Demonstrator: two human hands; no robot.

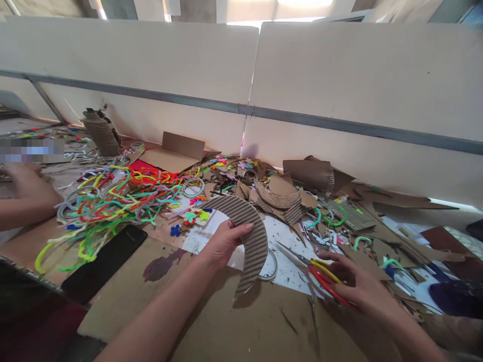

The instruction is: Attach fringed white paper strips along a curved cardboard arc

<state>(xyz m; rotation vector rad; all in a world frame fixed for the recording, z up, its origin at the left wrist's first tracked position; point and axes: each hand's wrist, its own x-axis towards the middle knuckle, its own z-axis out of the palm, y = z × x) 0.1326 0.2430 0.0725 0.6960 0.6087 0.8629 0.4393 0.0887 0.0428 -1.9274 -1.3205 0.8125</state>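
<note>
A crescent of corrugated cardboard (pixel 255 236) is pinched in my left hand (pixel 225 244), thumb on its ridged face. It is held up over the work surface, its lower tip pointing toward me. To the right, my right hand (pixel 349 281) grips a pair of scissors (pixel 320 276) with red and yellow handles. The narrow blades point up and left, toward the crescent but apart from it. Behind the crescent a silvery ring (pixel 272 266) is partly hidden. A brown cardboard sheet (pixel 241 327) lies beneath my forearms.
Colourful pipe cleaners (pixel 124 193) are heaped at left beside a black phone (pixel 105 261). Cardboard scraps (pixel 277 193) and small foam flowers (pixel 190 217) cover the back. A twine-wrapped bottle (pixel 100 133) stands far left, near another person's arm (pixel 26 193). A white partition (pixel 169 60) rises behind.
</note>
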